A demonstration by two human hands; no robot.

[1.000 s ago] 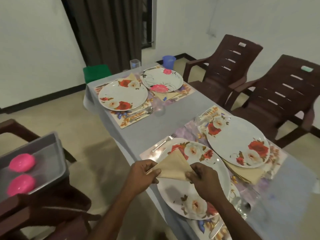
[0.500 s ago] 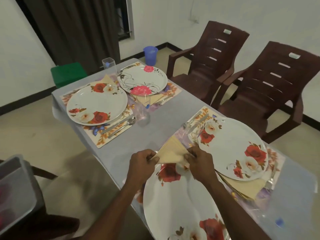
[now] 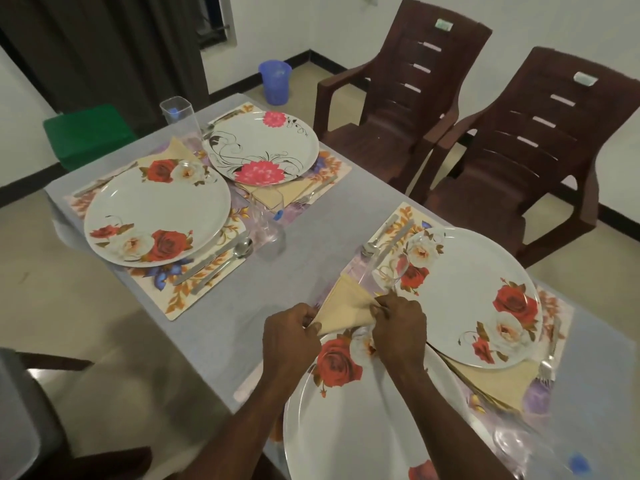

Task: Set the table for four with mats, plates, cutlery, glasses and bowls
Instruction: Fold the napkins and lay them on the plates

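Note:
Both hands hold a folded beige napkin [image 3: 346, 304] at the far rim of the near floral plate [image 3: 363, 417]. My left hand [image 3: 289, 336] pinches its left corner, my right hand [image 3: 398, 329] pinches its right corner. The napkin's point lies on the grey tablecloth [image 3: 311, 237]. To the right sits a second rose plate [image 3: 474, 296] on a floral mat with another napkin under it, plus cutlery [image 3: 388, 235] and a fork [image 3: 550, 351]. Two far settings hold a rose plate [image 3: 156, 211] and a pink-flower plate [image 3: 261, 147] with cutlery [image 3: 221, 259] on mats.
A clear glass [image 3: 268, 226] stands mid-table, a square tumbler [image 3: 178, 114] at the far end, another glass [image 3: 516, 441] at near right. Two brown plastic chairs [image 3: 540, 143] line the right side. A green bin [image 3: 88, 133] and blue bucket [image 3: 275, 81] sit on the floor. A grey tray edge [image 3: 14, 420] is at left.
Both hands have carried the napkin from over the near plate's centre to its far rim, onto the tablecloth. The view has shifted forward and right, so the pink bowls at left are gone.

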